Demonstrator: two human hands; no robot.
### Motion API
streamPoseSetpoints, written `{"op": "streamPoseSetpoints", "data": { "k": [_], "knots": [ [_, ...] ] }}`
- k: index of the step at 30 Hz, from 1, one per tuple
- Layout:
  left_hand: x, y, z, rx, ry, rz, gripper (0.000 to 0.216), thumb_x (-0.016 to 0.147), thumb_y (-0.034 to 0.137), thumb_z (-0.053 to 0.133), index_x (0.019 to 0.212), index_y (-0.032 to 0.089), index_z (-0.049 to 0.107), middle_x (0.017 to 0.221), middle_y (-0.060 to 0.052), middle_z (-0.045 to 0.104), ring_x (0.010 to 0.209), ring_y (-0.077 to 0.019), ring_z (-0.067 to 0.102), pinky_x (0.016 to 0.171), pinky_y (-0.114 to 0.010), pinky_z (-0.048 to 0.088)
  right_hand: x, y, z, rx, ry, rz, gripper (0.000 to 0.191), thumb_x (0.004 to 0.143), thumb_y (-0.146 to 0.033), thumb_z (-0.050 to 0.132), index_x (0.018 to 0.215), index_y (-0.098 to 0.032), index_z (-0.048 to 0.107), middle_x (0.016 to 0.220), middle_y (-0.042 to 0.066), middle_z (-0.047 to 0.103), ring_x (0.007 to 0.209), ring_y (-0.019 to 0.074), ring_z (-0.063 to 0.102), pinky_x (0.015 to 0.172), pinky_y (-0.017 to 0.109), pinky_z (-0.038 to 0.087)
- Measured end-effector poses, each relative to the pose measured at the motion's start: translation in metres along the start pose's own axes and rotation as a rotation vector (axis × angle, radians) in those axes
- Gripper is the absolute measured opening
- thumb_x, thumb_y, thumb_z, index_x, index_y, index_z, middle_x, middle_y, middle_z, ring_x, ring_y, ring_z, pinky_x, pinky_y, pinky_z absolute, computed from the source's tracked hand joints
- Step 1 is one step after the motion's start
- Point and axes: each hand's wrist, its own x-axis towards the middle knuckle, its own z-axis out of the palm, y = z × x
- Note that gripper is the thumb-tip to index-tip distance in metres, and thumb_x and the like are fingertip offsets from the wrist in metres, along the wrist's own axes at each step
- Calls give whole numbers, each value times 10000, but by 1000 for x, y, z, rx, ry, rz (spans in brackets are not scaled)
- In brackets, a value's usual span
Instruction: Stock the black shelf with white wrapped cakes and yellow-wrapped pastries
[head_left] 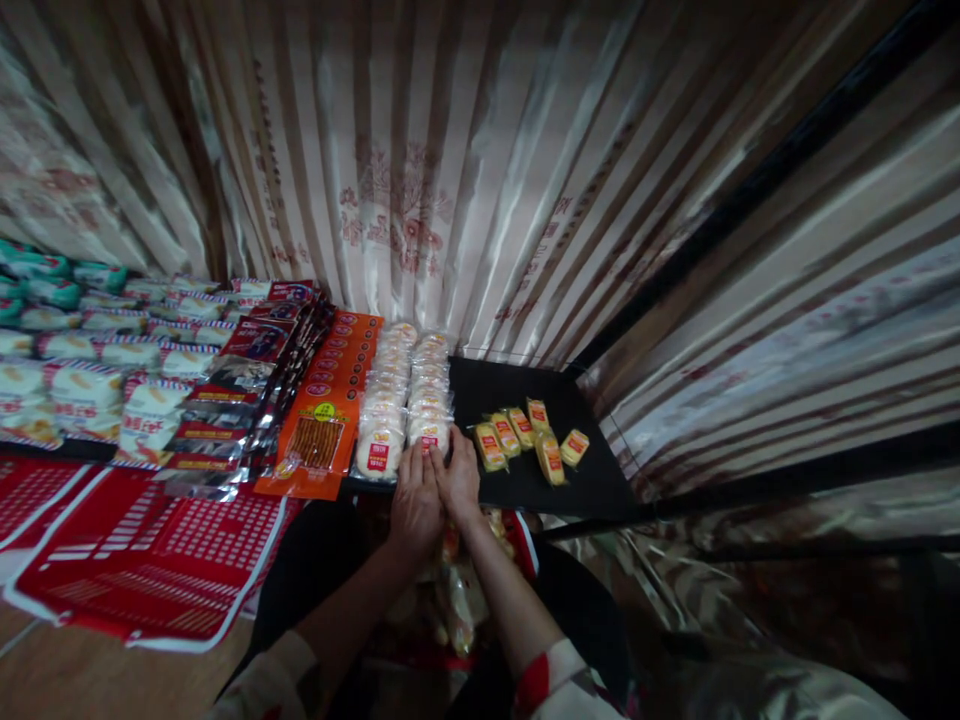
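Observation:
My left hand and my right hand are pressed side by side at the front edge of a black shelf. Their fingertips rest on the nearest packets of two rows of round white cakes in clear wrappers. The fingers lie fairly flat against the front packets, and neither hand lifts anything. To the right of my right hand, several small yellow wrapped snacks lie loose on the black surface. Below my wrists a bag of more packets sits in my lap, dimly lit.
Left of the white cakes lie orange snack packs, then dark foil packs, then rows of white and green packets. A red basket-like sheet hangs at lower left. Striped shiny curtains close off the back and right.

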Motion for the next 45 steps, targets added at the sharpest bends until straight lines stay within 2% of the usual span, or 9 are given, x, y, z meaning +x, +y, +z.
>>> {"op": "streamPoseSetpoints", "data": {
  "k": [7, 14, 21, 26, 30, 34, 37, 40, 45],
  "knots": [
    [3, 1, 4, 89, -60, 6, 504, 811, 47, 347, 1313, 18, 378, 1327, -228, 460, 1299, -301, 358, 1033, -500, 359, 1, 1, 3, -19, 19, 18, 496, 843, -374, 417, 1272, -129, 458, 1179, 142, 555, 1102, 241, 494, 937, 379, 406],
    [10, 5, -2, 32, -80, -49, 469, 825, 45, 340, 1287, 5, 404, 1342, -267, 424, 1303, -308, 349, 1026, -512, 356, 4, -1, 1, 1, -22, 71, 504, 838, -369, 431, 1286, -139, 452, 1166, 140, 553, 1089, 246, 501, 919, 379, 418],
    [10, 4, -11, -38, -79, -4, 465, 828, 61, 356, 1286, -8, 402, 1326, -262, 444, 1326, -304, 308, 1045, -519, 323, 2, 1, 3, 114, -7, 65, 492, 846, -336, 400, 1280, -110, 454, 1215, 156, 538, 1129, 230, 484, 977, 391, 378],
    [0, 5, -26, -53, -52, 30, 401, 862, 107, 355, 1237, 12, 460, 1349, -233, 426, 1318, -289, 324, 1042, -472, 344, -21, -4, -9, 199, 111, 20, 478, 853, -326, 386, 1273, -106, 441, 1277, 166, 484, 1193, 223, 428, 988, 395, 368],
    [-30, 4, -43, -137, -88, 110, 293, 892, 161, 359, 1065, 83, 583, 1220, -167, 547, 1182, -239, 470, 980, -383, 415, -58, -2, -24, 228, 139, -10, 361, 867, -305, 381, 1154, -136, 520, 1084, 128, 591, 985, 196, 549, 886, 364, 440],
    [-76, -4, -47, -154, -315, 142, 250, 867, 173, 412, 1036, 147, 595, 1088, -94, 612, 1025, -212, 553, 917, -363, 447, -100, 14, -29, 112, -29, -74, 262, 876, -271, 377, 951, -169, 605, 908, 86, 643, 868, 189, 583, 813, 336, 459],
    [-104, -12, -38, -67, -464, 81, 280, 823, 138, 456, 1063, 112, 598, 1159, -132, 592, 1178, -258, 482, 996, -404, 391, -125, 26, -27, 7, -243, -124, 268, 868, -200, 375, 973, -178, 621, 944, 77, 653, 925, 193, 579, 843, 329, 452],
    [-116, -17, -26, -44, -499, 42, 344, 826, 133, 451, 1149, 93, 564, 1245, -167, 546, 1255, -266, 421, 1017, -413, 373, -139, 31, -23, -95, -387, -177, 333, 806, -106, 425, 1061, -193, 621, 1062, 72, 647, 1022, 202, 551, 904, 333, 427],
    [-113, -16, -17, -11, -507, -27, 314, 835, 101, 400, 1075, 121, 601, 1145, -152, 602, 1106, -244, 537, 911, -397, 444, -146, 26, -17, -259, -481, -246, 355, 776, -53, 438, 1023, -193, 652, 1093, 78, 651, 1031, 228, 531, 894, 329, 423]
  ]
}}
